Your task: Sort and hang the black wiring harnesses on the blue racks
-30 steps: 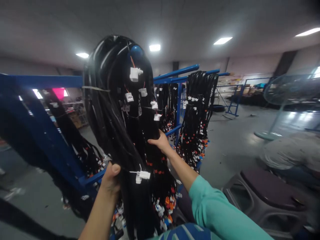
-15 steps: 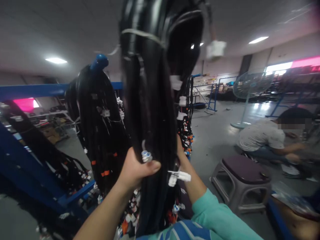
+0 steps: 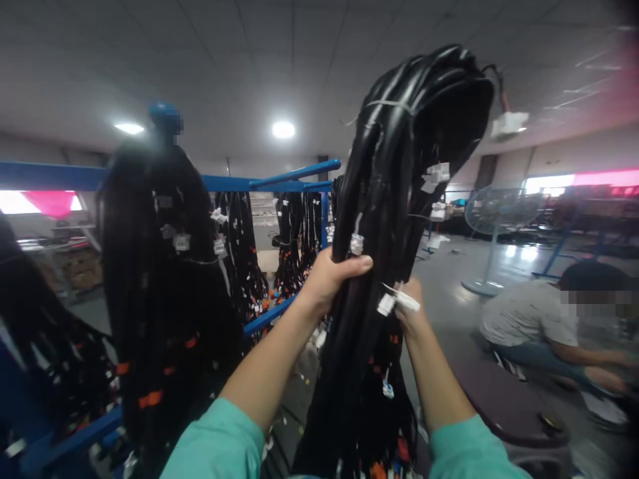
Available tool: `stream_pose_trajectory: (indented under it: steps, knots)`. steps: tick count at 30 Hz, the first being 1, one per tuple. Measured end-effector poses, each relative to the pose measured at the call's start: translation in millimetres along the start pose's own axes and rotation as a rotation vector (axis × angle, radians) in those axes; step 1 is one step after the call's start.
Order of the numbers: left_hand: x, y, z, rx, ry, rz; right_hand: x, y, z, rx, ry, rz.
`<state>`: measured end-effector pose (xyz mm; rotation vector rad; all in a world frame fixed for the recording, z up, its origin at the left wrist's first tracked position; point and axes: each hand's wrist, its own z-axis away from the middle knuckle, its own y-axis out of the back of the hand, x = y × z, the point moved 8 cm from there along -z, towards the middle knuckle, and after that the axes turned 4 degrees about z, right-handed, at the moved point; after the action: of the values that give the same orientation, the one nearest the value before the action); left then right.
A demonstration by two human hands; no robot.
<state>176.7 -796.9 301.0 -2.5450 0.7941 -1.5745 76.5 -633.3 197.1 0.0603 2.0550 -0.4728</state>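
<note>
Beside the blue rack, both hands tight around a looped bundle of black cables.

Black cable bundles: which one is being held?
The looped black cable bundle right of centre: the left hand and right hand hold it, touching none of those along the blue metal rack.

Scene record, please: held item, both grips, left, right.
Held: thick looped bundle of black cables, pale tie near top
Left grip: thumb across bundle's front, fingers hidden
Right grip: at bundle's right edge, partly behind white plastic connectors
Picture left: blue metal rack, hanging black cable harnesses
Picture right: purple-topped stool, crouching person in grey shirt, round pedestal fan
</note>
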Motion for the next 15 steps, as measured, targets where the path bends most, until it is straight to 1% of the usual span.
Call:
stream_pose_trajectory:
  steps: [2,4,7,9,10,12,13,15]
  knots:
    - [5.1,15.6,-35.8,0.042,-0.043,0.010,3.5,-6.4,-40.5,0.031,-0.022,-0.012]
    - [15.0,34.1,-73.2,0.083,-0.072,0.013,2.2,-22.7,-83.7,0.009,0.003,-0.011]
    - [33.0,71.9,-122.1,0.155,-0.100,0.016,5.1,-64.8,-144.8,-0.092,0.050,0.012]
    - [38.3,107.4,-140.0,0.228,-0.126,0.024,18.7,-99.8,-174.2,-0.179,0.068,0.052]
    - [35.3,127.5,-142.6,0.268,-0.126,0.026,30.7,-117.5,-183.1,-0.225,0.070,0.078]
    - [17.9,171.7,-134.0,0.372,-0.106,0.022,66.5,-150.5,-186.5,-0.324,0.047,0.150]
    - [5.3,194.1,-123.8,0.432,-0.091,0.010,89.7,-164.9,-180.7,-0.377,0.016,0.191]
    - [-21.6,235.7,-97.4,0.560,-0.043,-0.036,139.8,-188.7,-156.5,-0.489,-0.059,0.259]
